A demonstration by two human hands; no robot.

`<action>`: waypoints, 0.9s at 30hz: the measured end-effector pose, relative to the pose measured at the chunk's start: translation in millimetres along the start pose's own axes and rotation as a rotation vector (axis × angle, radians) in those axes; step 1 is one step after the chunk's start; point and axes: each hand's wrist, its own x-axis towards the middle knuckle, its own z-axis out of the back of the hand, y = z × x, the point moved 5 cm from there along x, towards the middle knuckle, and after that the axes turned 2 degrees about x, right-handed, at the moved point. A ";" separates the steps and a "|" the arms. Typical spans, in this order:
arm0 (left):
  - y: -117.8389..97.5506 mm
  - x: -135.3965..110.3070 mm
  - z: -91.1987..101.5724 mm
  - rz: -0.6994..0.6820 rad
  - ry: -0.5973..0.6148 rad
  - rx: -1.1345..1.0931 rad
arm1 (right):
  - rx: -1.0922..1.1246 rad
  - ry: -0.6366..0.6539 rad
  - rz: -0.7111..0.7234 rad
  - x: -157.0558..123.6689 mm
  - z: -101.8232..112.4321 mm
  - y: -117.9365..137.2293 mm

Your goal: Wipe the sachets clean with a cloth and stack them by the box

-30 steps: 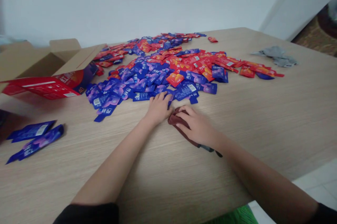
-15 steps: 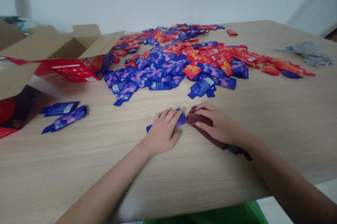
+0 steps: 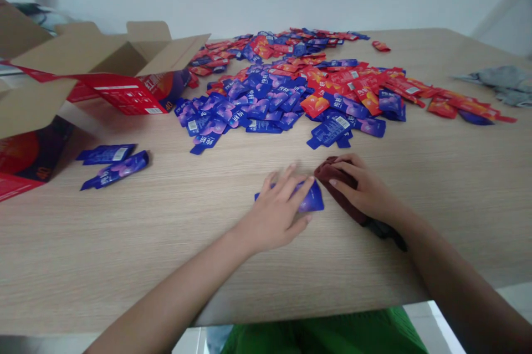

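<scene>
Beneath the spread fingers of my left hand [image 3: 279,210] lies a blue-purple sachet [image 3: 312,199], flat on the table. Part of the sachet is hidden by that hand. My right hand [image 3: 368,188] is closed over a folded dark brown cloth [image 3: 339,185], with a black strip [image 3: 384,231] trailing from its near end. The cloth's tip sits close to the sachet. Beyond both hands spreads a pile of blue sachets [image 3: 253,102] and red-orange sachets [image 3: 336,80]. A single blue sachet [image 3: 330,129] rests at the near edge of that pile.
Two open cardboard boxes, a red one [image 3: 128,96] and another [image 3: 31,157], stand at the left. Near them lie two blue sachets [image 3: 118,168]. Grey gloves [image 3: 505,85] lie at the far right. The table's front edge [image 3: 307,314] runs above a green garment [image 3: 328,337].
My left hand has slid right and its fingers have spread, uncovering more of the sachet. The sachet now lies at a different angle. My right hand keeps the cloth. The view has shifted slightly.
</scene>
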 end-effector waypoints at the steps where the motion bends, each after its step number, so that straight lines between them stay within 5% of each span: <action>1: 3.6 -7.5 8.9 0.041 -0.044 0.023 | -0.004 0.000 -0.004 -0.3 0.1 -0.7; 5: 23.2 -45.2 23.7 0.188 -0.094 0.127 | -0.027 -0.031 -0.060 -0.5 3.1 -3.2; 10: 35.8 -75.0 -9.2 0.185 0.028 0.231 | -0.057 -0.161 -0.086 7.1 1.8 30.2; 17: 30.6 -73.3 -20.9 0.225 0.016 0.341 | -0.206 -0.052 0.063 28.9 -50.5 120.0; 22: 23.9 -70.7 -18.2 0.302 0.047 0.349 | -0.448 0.053 0.075 31.0 -84.8 123.4; 27: 12.3 -66.1 -21.9 0.406 0.066 0.369 | -0.459 0.042 0.043 29.5 -87.6 117.8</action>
